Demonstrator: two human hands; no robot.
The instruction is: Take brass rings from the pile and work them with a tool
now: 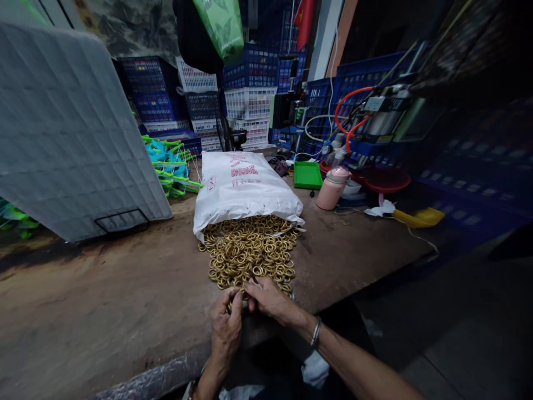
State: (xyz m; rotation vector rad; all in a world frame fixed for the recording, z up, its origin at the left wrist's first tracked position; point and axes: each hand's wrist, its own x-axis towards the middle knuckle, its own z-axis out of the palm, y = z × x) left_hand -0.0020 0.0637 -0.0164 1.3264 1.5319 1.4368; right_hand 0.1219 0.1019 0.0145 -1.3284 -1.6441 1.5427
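your left hand [226,329] curls nearly closed, its hold unclear, your right hand [268,300] pinches a slim dark tool [255,279], and gold rings [254,253] lie between sack [245,189] and front edge of the desk [125,311], running wide leftward.

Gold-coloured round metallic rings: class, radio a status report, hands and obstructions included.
Left hand, right hand: close together at rings' near edge. Rings: heaped. White red-printed sack: covering rings' far end.

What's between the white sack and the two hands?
Head view: gold-coloured rings lie heaped on the table from the white sack to the left hand and right hand.
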